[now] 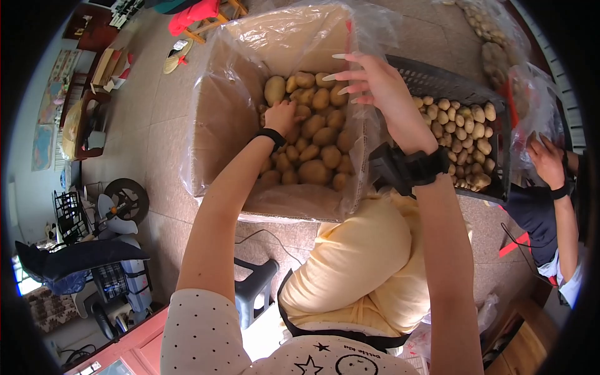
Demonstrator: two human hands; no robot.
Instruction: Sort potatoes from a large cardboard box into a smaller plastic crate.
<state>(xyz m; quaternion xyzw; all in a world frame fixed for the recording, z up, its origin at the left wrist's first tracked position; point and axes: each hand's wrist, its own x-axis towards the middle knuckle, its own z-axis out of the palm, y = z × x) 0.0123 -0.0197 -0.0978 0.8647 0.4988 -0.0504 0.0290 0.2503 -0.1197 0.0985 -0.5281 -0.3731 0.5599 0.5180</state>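
A large cardboard box (229, 136), lined with clear plastic film, stands before me with many potatoes (315, 172) in it. My left hand (280, 117) reaches down inside and touches potatoes near the heap's left side; its fingertips are partly hidden, so a grip cannot be made out. Above the box's right wall hovers my right hand (370, 82), its fingers apart and nothing in them. To the right, a black plastic crate (443, 77) holds smaller potatoes (461, 133), partly covered by my right forearm.
At the far right another person's hand (546, 159) is beside clear plastic bags (534, 108). A dark plastic stool (255, 281) stands by my legs. On the left are a parked scooter (108, 253) and, farther up, a straw hat (177, 57) on the tiled floor.
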